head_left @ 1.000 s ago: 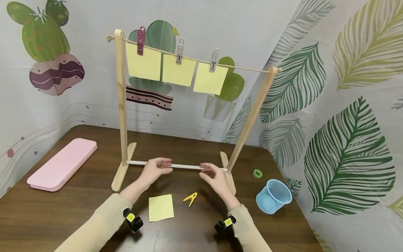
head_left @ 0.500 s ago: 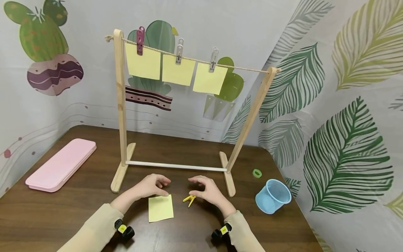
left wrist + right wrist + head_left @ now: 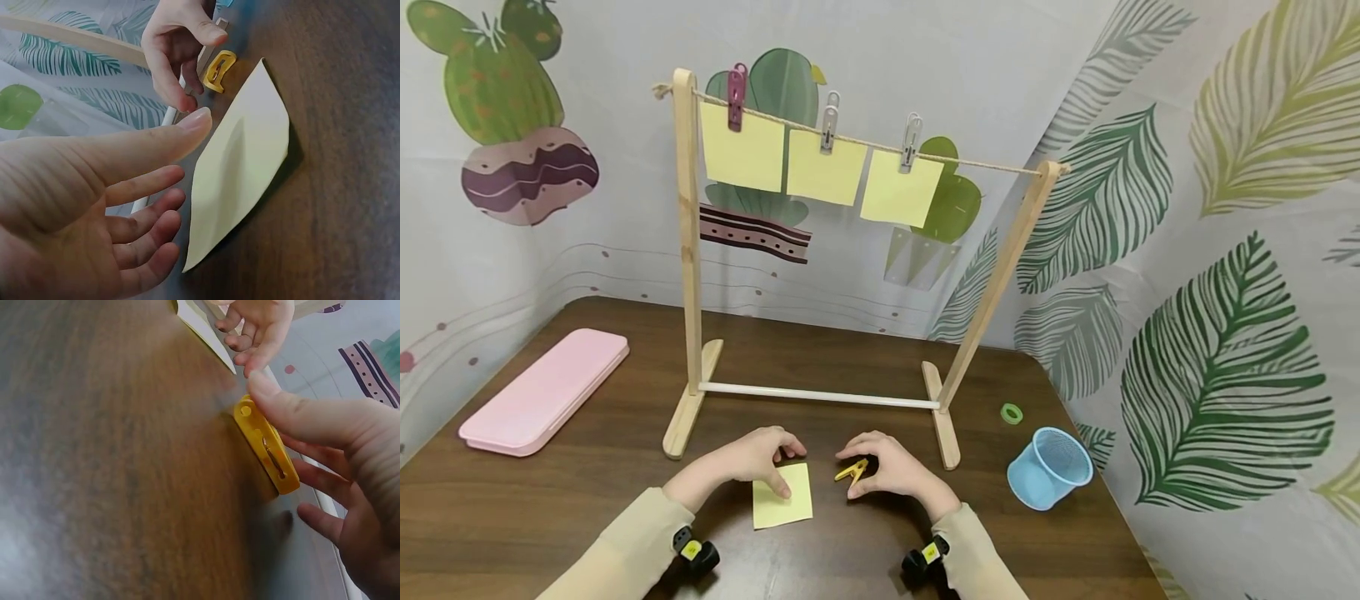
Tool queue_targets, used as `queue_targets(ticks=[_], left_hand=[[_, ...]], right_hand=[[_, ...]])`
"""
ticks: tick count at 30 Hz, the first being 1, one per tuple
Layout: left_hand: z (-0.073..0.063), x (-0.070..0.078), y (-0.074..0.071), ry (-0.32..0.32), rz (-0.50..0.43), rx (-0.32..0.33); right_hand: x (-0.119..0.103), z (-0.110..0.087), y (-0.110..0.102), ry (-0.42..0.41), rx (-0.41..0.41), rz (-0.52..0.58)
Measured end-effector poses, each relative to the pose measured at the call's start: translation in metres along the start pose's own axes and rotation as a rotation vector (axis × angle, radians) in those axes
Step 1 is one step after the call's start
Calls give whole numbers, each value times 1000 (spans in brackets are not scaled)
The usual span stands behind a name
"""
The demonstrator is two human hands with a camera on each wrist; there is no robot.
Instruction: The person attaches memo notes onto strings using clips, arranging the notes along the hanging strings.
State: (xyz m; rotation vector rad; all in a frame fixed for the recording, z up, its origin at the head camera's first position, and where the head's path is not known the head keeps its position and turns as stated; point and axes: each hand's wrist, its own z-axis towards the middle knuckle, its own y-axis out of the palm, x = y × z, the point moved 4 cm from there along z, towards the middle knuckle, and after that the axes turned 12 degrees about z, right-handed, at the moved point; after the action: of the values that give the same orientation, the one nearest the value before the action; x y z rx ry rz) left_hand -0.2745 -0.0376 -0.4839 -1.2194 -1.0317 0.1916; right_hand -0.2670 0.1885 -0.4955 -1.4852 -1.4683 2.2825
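Observation:
My left hand [image 3: 760, 457] hovers at the upper left of a loose yellow paper note [image 3: 792, 506], its fingers loosely bent and holding nothing. The left wrist view shows the thumb [image 3: 195, 128] in front of the same paper [image 3: 237, 162], which looks slightly curved. A yellow clothespin [image 3: 852, 471] lies on the table to the right of the paper. My right hand [image 3: 887, 468] is around the clothespin, thumb on the near side and fingers on the far side. In the right wrist view the clothespin [image 3: 267, 447] lies between thumb and fingers, not visibly pinched.
Behind the hands stands a wooden frame [image 3: 688, 250] with a white crossbar [image 3: 820, 395]. Three yellow notes [image 3: 826, 167] hang from its string by clothespins. A pink case [image 3: 546, 392] lies left; a green tape ring [image 3: 1011, 413] and blue mesh cup [image 3: 1037, 479] are right.
Both hands have left the white crossbar and come down toward the table's front. The left hand is now over the paper, the right hand around the clothespin.

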Motion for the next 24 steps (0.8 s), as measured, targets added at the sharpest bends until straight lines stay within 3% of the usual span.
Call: queue_targets(ticks=[7, 16, 19, 24], left_hand=[[0, 1, 3, -8, 37, -5], [0, 3, 5, -38, 47, -11], [0, 2, 5, -1, 60, 2], [2, 1, 6, -9, 70, -2]], right_hand=[[-4, 1, 2, 16, -40, -30], [-5, 2, 5, 15, -31, -63], [-5, 3, 6, 19, -28, -61], [-6, 3, 6, 39, -27, -43]])
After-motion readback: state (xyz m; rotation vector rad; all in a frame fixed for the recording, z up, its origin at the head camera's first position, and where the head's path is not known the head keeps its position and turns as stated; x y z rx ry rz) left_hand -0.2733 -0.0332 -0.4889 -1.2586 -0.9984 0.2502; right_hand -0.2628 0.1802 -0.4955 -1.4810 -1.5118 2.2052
